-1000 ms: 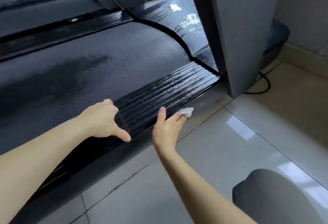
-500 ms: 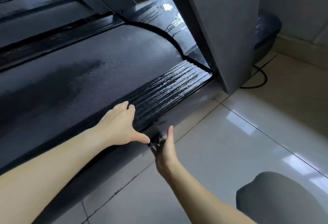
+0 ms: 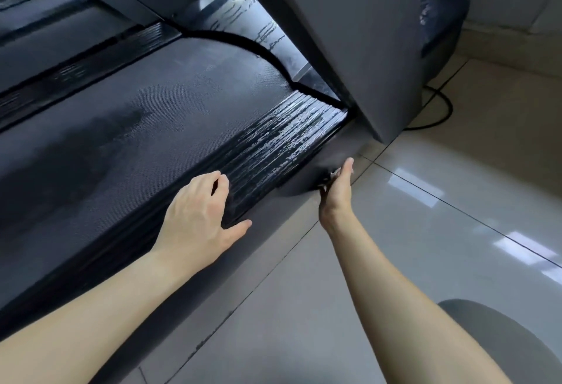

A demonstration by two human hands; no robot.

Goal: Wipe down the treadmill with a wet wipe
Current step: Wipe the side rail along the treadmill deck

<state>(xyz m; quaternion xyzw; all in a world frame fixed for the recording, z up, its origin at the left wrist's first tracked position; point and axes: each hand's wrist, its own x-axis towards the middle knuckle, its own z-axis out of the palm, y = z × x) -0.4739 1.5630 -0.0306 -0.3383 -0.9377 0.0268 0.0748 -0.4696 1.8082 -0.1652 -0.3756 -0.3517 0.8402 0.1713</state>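
The treadmill's textured running belt (image 3: 137, 128) fills the left of the view, with a darker damp-looking patch on it. The left hand (image 3: 197, 216) lies flat, half on the belt's edge and half on the ribbed side rail (image 3: 279, 140). Its fingers are spread and relaxed and grasp nothing. I judge it is there as a brace, steadying the person as they lean in low.

The rail beyond the fingertips glistens with wet streaks running toward the front, as does the motor cover (image 3: 243, 27). That suggests those surfaces have already been wiped.

Just right of the rail, the right hand (image 3: 337, 192) is turned edge-on against the treadmill's outer side panel (image 3: 273, 216). The one finger that shows lies straight, and the others are hidden behind the palm. The wet wipe (image 3: 332, 175) shows only as a white sliver between that hand and the panel. It seems to be pressed flat so the whole pad of the hand rubs the vertical face.

Farther right the grey upright (image 3: 349, 49) meets the glossy tiled floor (image 3: 425, 231), and a black cable (image 3: 441, 109) curls behind it.
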